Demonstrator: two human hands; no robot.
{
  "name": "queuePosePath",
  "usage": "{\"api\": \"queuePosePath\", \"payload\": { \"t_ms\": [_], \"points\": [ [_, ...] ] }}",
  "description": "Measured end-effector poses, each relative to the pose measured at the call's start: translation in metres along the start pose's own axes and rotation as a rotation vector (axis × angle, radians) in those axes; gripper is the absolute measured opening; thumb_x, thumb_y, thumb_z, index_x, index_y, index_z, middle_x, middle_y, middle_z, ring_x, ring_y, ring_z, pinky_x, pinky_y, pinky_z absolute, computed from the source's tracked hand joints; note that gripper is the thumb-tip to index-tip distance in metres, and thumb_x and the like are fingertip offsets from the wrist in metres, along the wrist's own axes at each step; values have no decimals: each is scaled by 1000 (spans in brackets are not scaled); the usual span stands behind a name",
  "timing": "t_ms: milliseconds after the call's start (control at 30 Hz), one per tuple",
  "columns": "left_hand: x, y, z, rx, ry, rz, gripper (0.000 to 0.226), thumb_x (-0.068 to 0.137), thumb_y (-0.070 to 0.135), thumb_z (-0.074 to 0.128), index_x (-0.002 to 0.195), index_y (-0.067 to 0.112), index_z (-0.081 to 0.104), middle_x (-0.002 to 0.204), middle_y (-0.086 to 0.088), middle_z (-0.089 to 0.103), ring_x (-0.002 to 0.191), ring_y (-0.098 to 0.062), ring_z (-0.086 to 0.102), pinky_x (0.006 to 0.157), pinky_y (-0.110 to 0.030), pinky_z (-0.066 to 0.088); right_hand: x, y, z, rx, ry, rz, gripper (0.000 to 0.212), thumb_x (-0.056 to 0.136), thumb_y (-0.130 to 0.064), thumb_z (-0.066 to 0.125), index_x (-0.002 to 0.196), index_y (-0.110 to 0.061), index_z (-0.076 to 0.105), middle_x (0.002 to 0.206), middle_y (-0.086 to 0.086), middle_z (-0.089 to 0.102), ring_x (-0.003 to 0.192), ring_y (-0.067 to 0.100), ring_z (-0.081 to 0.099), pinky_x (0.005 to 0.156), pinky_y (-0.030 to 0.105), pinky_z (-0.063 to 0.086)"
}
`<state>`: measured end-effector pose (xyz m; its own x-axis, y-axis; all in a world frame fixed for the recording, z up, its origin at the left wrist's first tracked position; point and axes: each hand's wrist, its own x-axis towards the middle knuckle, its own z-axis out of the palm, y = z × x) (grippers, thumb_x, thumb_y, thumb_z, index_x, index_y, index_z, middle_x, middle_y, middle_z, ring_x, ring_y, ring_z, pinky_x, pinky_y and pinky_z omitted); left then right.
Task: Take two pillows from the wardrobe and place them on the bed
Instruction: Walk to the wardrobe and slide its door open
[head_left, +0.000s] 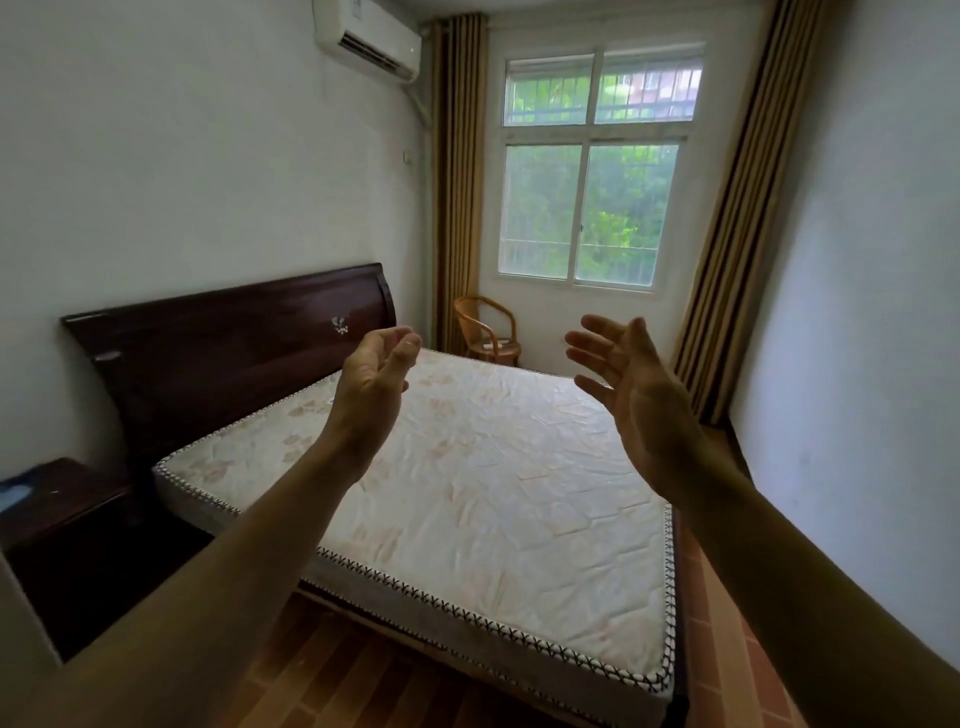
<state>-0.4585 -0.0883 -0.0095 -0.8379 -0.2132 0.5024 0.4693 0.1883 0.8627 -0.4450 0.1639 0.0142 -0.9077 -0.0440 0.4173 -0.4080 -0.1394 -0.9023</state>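
The bed (493, 467) fills the middle of the room. Its bare quilted mattress runs from the near floor to the far wall, and nothing lies on it. A dark headboard (234, 343) stands along its left side. The window (587, 208) is at the far end between brown curtains (460, 182). A dark nightstand (67, 525) sits near left, an air conditioner (366, 39) hangs high on the left wall, and a wicker chair (485, 332) stands in the far corner.

The left hand (376, 371) is raised over the mattress with fingers loosely curled, holding nothing. The right hand (631, 384) has its fingers spread and is also empty.

No pillows and no wardrobe are in view, so both are probably behind or beside the person.

Fetching has likely not begun. Two bulky, soft pillows carried at once could slip to the floor, or block the view of the nightstand on the way back.
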Motion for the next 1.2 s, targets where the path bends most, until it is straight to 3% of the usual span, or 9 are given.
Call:
{"api": "queuePosePath", "payload": {
  "t_ms": [100,200,333,467,567,733,833,1067,1200],
  "points": [
    [28,-20,5,-3,35,-19,48,87,52,48,123,22,58,118,3,65,110,-13,61,93,-38,52,39,24,2,22,-16,8,56,101,-51,24,132,-16,56,128,3,65,119,16,61,107,43,44],
    [56,-44,14,16,60,-40,43,86,52,49,118,25,60,116,4,66,110,-13,62,92,-37,51,79,49,3,49,-56,12,61,88,-60,30,127,-21,57,126,1,66,120,16,61,106,42,44],
    [95,-76,27,121,49,-28,55,84,56,50,128,22,56,123,7,63,113,-7,60,92,-31,51,139,81,-4,81,-119,7,69,84,-62,32,132,-19,55,135,7,60,124,22,58,107,42,44],
    [142,-94,45,154,139,-28,50,84,55,51,122,24,60,120,5,65,111,-10,62,92,-35,51,205,106,-15,107,-180,30,76,82,-62,33,138,-14,51,135,9,60,124,24,58,107,41,45],
    [173,-101,60,144,191,-36,49,78,60,51,115,29,61,118,4,66,109,-12,63,85,-31,50,249,122,-17,105,-231,33,69,82,-62,32,131,-18,55,132,6,62,122,21,59,108,43,45],
    [208,-114,67,152,238,-46,46,80,57,52,115,29,60,121,3,65,110,-13,62,88,-32,50,301,145,-7,144,-305,42,60,83,-64,33,123,-28,58,130,4,63,123,21,59,110,48,42],
    [225,-126,57,181,275,-50,43,84,52,50,117,26,60,123,2,64,112,-14,61,88,-32,50,329,160,7,166,-348,37,59,85,-70,35,121,-30,59,129,3,64,122,20,60,109,47,44],
    [263,-160,7,241,386,-57,51,85,47,48,125,17,57,126,-3,62,113,-16,61,90,-36,50,382,199,70,199,-448,51,60,85,-63,33,124,-26,61,127,1,67,120,16,61,109,47,43],
    [292,-182,-34,246,434,-24,48,85,50,48,122,21,59,125,0,63,112,-14,62,90,-34,52,411,224,125,219,-492,58,54,97,-54,30,130,-22,59,127,1,67,118,14,62,108,42,45]
  ]
}}
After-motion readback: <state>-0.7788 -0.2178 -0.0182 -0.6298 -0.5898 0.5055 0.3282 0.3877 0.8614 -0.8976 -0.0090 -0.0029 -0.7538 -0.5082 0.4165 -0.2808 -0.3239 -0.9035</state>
